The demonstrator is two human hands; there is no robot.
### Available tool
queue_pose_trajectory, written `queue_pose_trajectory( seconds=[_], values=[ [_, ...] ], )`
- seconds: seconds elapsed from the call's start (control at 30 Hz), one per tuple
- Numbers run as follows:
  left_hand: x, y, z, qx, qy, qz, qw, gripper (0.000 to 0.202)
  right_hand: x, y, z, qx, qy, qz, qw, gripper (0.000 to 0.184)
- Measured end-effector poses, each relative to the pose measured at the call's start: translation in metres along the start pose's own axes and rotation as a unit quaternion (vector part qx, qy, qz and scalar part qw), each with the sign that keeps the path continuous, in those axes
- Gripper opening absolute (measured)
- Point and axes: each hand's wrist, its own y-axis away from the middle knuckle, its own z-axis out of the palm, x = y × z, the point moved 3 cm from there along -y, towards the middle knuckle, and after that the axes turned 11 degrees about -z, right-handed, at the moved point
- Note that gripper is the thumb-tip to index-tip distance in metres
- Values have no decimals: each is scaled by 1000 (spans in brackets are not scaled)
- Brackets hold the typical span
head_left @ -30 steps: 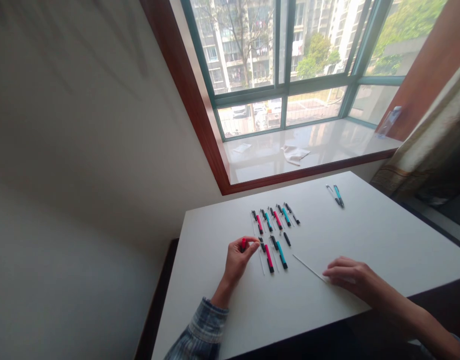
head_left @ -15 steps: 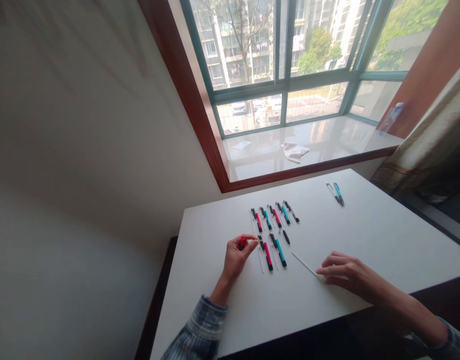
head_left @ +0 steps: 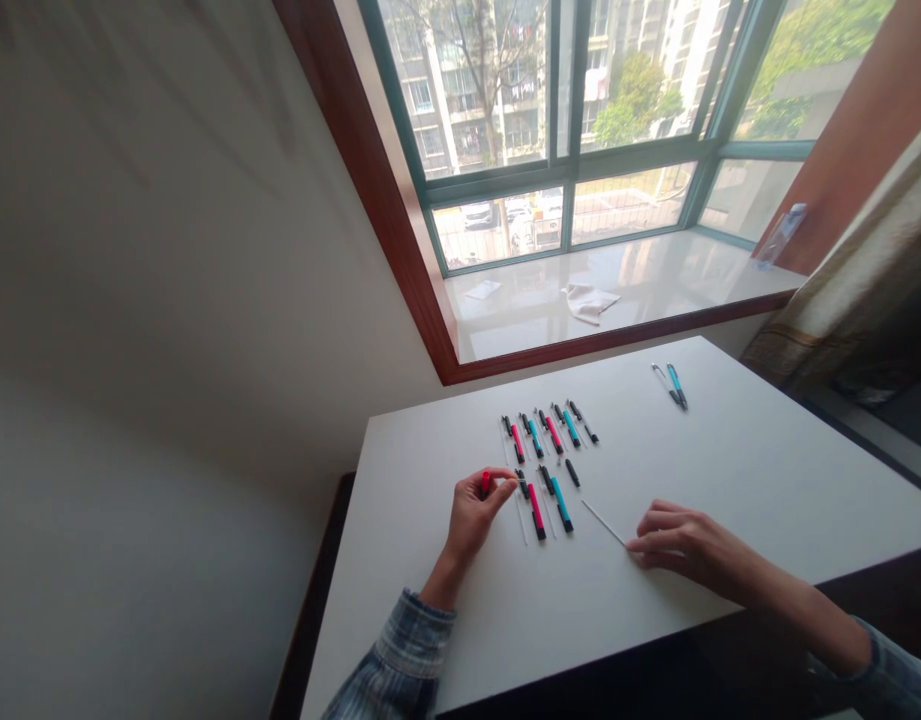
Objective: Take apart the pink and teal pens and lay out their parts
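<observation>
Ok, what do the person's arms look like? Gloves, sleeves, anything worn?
No gloves: the left hand and the right hand are both bare. Each arm comes out of a long sleeve in blue-and-white checked fabric, the left sleeve and the right sleeve. No watch, bracelet or cable shows.

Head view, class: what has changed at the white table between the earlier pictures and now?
The right hand has slid left along the thin white strip, its fingertips now further along it. The left hand still pinches the small red piece in the same place, and the rows of pink and teal pens stay as they were.
</observation>
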Motion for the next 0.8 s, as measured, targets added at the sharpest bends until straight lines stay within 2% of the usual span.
queue_pose_trajectory(
  seconds=[0.33,0.63,0.8],
  values=[
    [0,-1,-1,-3,1,3,1000,34,-5,-27,10,0,50,-25,998,25],
    [2,0,-2,-7,-3,8,1000,34,-5,-53,20,22,94,-28,995,15],
    [3,1,-2,-7,-7,11,1000,35,-5,-60,22,46,97,-20,994,16]
  ],
)
